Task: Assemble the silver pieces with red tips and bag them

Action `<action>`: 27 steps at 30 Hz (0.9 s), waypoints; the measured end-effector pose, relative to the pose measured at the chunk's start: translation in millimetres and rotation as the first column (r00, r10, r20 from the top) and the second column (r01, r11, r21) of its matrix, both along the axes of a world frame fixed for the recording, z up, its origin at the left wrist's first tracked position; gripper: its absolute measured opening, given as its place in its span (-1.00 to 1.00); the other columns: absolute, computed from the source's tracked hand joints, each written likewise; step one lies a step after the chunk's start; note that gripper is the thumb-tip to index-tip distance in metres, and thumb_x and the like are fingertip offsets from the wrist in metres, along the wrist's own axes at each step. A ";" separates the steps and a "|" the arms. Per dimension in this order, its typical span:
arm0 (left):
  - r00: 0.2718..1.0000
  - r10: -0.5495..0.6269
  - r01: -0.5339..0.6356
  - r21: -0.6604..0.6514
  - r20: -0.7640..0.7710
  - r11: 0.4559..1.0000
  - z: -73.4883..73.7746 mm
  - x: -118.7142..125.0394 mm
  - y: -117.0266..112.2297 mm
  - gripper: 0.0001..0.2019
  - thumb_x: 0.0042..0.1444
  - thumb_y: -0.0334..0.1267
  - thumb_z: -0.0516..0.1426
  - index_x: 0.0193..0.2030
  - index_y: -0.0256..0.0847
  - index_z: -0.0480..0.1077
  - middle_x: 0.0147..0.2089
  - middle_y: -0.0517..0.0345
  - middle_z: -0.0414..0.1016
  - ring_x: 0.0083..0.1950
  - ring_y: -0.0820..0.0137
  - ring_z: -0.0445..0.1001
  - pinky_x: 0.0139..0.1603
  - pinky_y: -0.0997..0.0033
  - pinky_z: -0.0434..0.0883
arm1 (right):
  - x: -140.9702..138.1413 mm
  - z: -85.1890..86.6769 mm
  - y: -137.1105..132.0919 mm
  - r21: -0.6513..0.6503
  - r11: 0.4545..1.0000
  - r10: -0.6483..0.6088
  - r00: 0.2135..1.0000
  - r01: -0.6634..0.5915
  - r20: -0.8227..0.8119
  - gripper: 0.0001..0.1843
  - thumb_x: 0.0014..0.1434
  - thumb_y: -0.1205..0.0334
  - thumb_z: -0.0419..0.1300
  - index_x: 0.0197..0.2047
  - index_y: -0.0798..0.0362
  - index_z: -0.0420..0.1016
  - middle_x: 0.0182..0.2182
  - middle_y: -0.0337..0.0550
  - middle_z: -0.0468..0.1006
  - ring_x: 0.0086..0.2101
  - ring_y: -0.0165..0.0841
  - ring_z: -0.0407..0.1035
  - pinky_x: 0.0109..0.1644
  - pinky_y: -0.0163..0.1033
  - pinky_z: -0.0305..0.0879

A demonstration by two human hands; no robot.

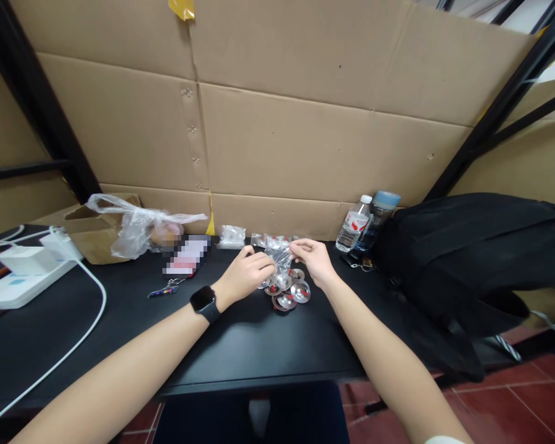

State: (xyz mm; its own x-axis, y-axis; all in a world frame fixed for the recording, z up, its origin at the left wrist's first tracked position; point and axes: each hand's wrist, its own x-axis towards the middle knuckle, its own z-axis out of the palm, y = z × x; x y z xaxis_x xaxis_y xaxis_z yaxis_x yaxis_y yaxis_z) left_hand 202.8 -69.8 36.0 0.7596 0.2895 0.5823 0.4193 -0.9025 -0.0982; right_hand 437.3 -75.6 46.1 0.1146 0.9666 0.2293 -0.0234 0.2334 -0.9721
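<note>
Between my hands is a small clear plastic bag (281, 258), upright over a loose heap of shiny round metal discs (300, 291) with red bits on them. My right hand (315, 260) pinches the bag's right side between thumb and fingertips. From the left, my left hand (248, 271) curls its fingers against the other side of the bag; its fingertips are partly hidden there. A black watch (204, 302) is on my left wrist. Behind the bag lie more clear packets with red parts (259, 240), and a packet of pale contents (232, 237) sits to their left.
At the right stand a water bottle (351, 228) and a blue-lidded bottle (385, 209), beside a large black backpack (462, 259). Leftward are a badge card (188, 254), a tied plastic bag (136, 228), a cardboard box (90, 237) and a white power strip (32, 283). Cardboard walls the back.
</note>
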 end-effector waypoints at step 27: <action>0.829 0.485 -0.492 -0.052 0.277 0.869 -3.9 -51.7 70.2 -0.78 0.38 -0.27 0.02 -0.09 -0.10 0.51 -0.04 0.03 0.68 -0.02 0.17 0.58 0.13 0.00 0.07 | 48.2 -13.1 37.4 0.313 0.945 -0.283 0.714 0.094 0.640 -0.75 0.28 0.12 0.16 -0.09 0.05 0.56 -0.10 -0.02 0.65 -0.09 -0.20 0.52 0.09 -0.07 0.39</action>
State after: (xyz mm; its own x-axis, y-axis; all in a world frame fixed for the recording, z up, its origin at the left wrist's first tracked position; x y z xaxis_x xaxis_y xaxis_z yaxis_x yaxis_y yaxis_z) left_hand 151.0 0.4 32.1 0.3326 0.5658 0.7545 0.8174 -0.5719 0.0686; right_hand 485.5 -38.2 33.0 0.0139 0.8436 0.5368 0.6797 0.3858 -0.6238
